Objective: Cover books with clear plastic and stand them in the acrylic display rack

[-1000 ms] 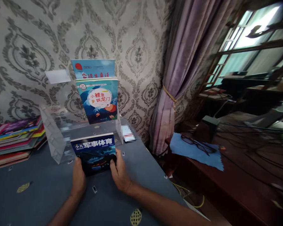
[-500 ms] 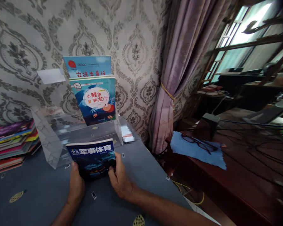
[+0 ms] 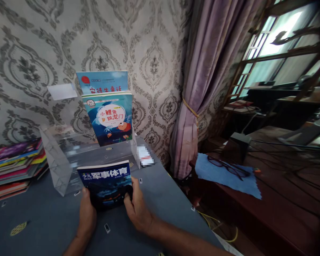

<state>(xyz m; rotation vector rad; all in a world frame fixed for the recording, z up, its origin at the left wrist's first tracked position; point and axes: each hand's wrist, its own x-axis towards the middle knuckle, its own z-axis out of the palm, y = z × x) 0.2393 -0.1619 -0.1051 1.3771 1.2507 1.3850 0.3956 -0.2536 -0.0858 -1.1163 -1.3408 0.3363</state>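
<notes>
A dark blue book [image 3: 108, 186] with large white characters along its top is held tilted above the grey tablecloth. My left hand [image 3: 87, 209] grips its left edge, and my right hand [image 3: 139, 206] is closed on its right edge with the thumb on the cover. The fingers behind the book are hidden. Beyond it stands a clear acrylic rack [image 3: 57, 167]. A teal picture book [image 3: 113, 129] with an orange fish rests upright at the rack's right side. Behind that rises a light blue book [image 3: 106, 80], its lower part covered.
Several books lie stacked [image 3: 13, 167] at the left. A pixelated white item [image 3: 145, 155] sits right of the rack. Across a gap, a dark red desk [image 3: 288, 206] carries a blue cloth [image 3: 229, 177], glasses [image 3: 226, 167] and cables. A purple curtain [image 3: 200, 71] hangs behind.
The view has shifted slightly, so the rack, books and desk appear a little lower and farther right. Both hands keep their hold on the dark blue book, which has hardly moved.
</notes>
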